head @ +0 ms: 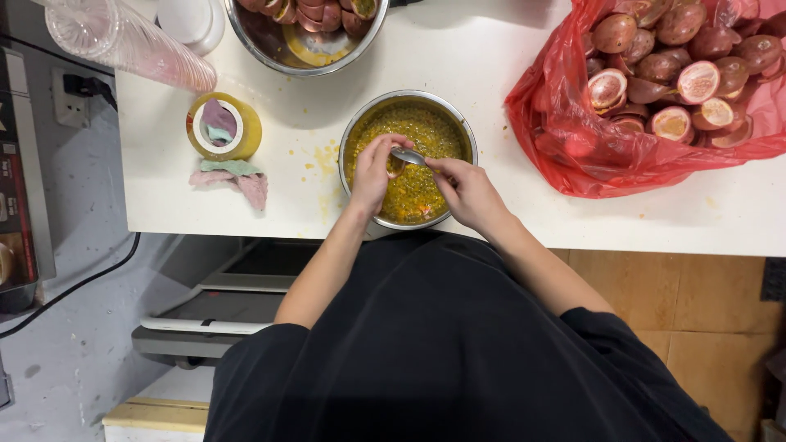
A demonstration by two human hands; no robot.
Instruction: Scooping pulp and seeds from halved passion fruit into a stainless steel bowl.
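A steel bowl (358, 129) full of yellow seedy passion fruit pulp stands at the front edge of the white table (491, 74). Over the pulp, my left hand (373, 172) cups a passion fruit half, mostly hidden by the fingers. My right hand (468, 190) grips a metal spoon (407, 155) whose bowl points into that half. Both hands hover over the pulp, close together.
A red plastic bag (565, 139) of halved passion fruit lies at the right. A second steel bowl (270, 45) with emptied shells sits at the back. A yellow tape roll (246, 135), a crumpled cloth (241, 182) and a clear cup stack (123, 37) are at the left.
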